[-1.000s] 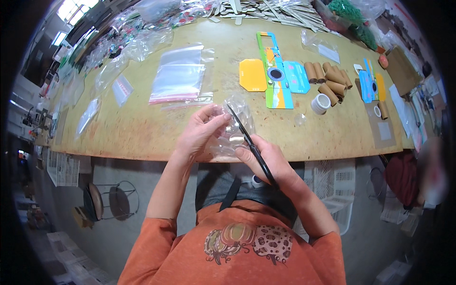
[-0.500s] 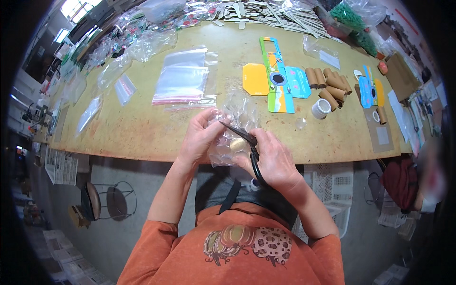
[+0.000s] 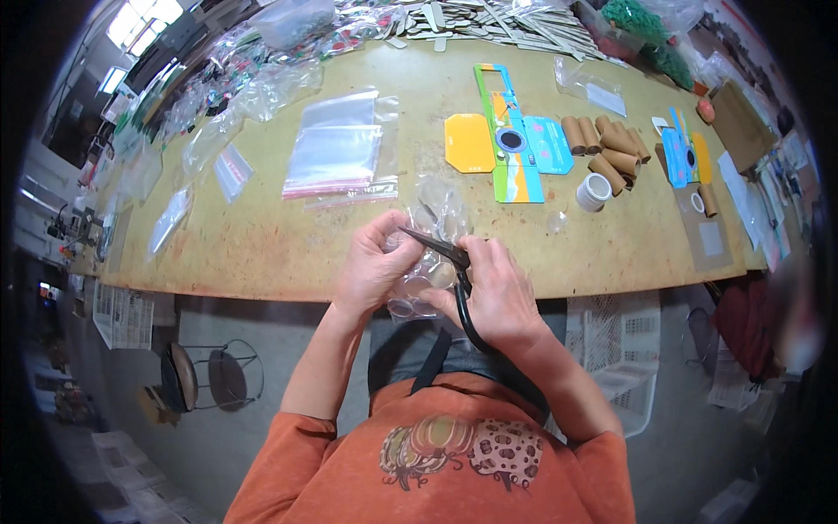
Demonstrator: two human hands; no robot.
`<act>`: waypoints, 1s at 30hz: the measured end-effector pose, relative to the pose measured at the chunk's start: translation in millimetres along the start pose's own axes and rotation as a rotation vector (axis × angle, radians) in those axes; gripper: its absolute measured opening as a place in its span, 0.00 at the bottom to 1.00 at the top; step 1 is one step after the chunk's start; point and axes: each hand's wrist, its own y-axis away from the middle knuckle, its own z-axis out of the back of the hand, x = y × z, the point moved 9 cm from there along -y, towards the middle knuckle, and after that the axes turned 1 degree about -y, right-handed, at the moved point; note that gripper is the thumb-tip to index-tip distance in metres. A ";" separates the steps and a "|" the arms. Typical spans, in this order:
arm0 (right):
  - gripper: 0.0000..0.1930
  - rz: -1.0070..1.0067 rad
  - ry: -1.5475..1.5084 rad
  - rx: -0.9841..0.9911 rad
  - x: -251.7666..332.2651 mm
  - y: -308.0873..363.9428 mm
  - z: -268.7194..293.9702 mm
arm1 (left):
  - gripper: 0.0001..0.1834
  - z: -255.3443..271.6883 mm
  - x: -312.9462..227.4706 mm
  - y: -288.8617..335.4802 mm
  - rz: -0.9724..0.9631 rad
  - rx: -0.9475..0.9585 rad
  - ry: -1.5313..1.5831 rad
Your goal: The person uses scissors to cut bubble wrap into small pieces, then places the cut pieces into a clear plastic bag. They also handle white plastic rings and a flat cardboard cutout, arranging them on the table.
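Over the table's near edge, my left hand (image 3: pixel 377 258) pinches a clear plastic sheet (image 3: pixel 417 295) with round, lens-like shapes in it. Black-handled scissors (image 3: pixel 448 249) are in my right hand (image 3: pixel 496 284), their dark blades pointing left toward my left fingertips. The blades lie across the clear plastic; whether they bite into it I cannot tell. One part of the sheet rests on the table beyond my hands, and its lower part hangs just in front of the table edge. A small clear disc (image 3: pixel 557 222) lies on the table to the right.
Flat zip bags (image 3: pixel 332 153) are stacked left of centre. A colourful die-cut card (image 3: pixel 511 140) lies mid-table, beside brown cardboard tubes (image 3: pixel 618 159) and a roll of white rings (image 3: pixel 594 192). Flat pale sticks (image 3: pixel 506 26) are heaped at the far edge. A stool (image 3: pixel 205 375) stands at the lower left.
The clear plastic has shifted and turned in my left hand, and several round shapes now show at its lower end. The scissors stay in my right hand near my left fingertips.
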 end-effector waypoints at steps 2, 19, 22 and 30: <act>0.32 0.028 0.046 -0.016 1.8 2.0 2.7 | 0.05 -4.2 -1.8 2.4 0.024 0.015 -0.035; 0.30 0.158 0.181 -0.114 1.9 4.2 9.6 | 0.07 -13.4 -5.8 4.8 0.090 0.078 -0.183; 0.30 0.126 0.178 -0.087 -4.0 6.7 6.7 | 0.07 -11.2 3.9 4.7 0.115 0.083 -0.165; 0.30 0.097 0.221 -0.066 -13.7 14.5 -1.1 | 0.06 -11.9 12.7 5.5 0.144 0.043 0.038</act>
